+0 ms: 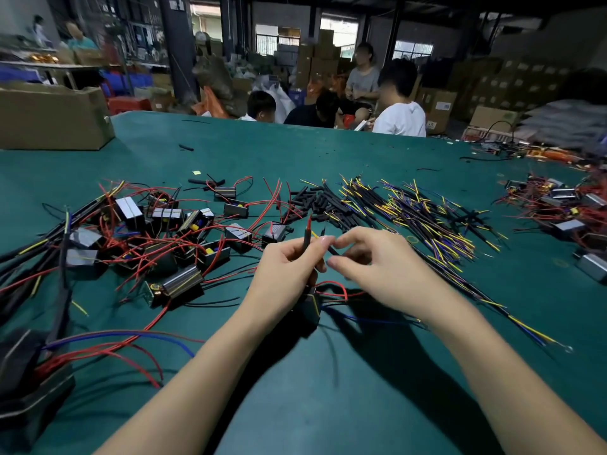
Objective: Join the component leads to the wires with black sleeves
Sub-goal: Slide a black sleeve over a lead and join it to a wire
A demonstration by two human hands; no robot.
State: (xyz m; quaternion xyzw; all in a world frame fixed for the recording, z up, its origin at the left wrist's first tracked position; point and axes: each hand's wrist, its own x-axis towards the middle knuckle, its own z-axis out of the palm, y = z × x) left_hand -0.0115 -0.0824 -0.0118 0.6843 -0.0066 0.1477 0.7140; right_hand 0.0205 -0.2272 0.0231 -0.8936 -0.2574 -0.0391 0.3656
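Note:
My left hand (pixel 289 270) grips a black sleeve (pixel 307 239) with a red lead sticking out of its top. A small black box component (pixel 308 307) hangs just under that hand, trailing red, black and blue leads. My right hand (pixel 371 261) pinches a thin black sleeved wire (pixel 332 250) between thumb and forefinger, right beside the left fingertips. The fingertips of both hands nearly touch above the green table (pixel 328 372).
A heap of box components with red leads (pixel 147 238) lies at left. Loose black sleeves (pixel 315 201) and a fan of yellow-and-blue sleeved wires (pixel 420 215) lie ahead. More components (pixel 558 201) sit at right, a cardboard box (pixel 52 116) at far left. Several people sit beyond the table.

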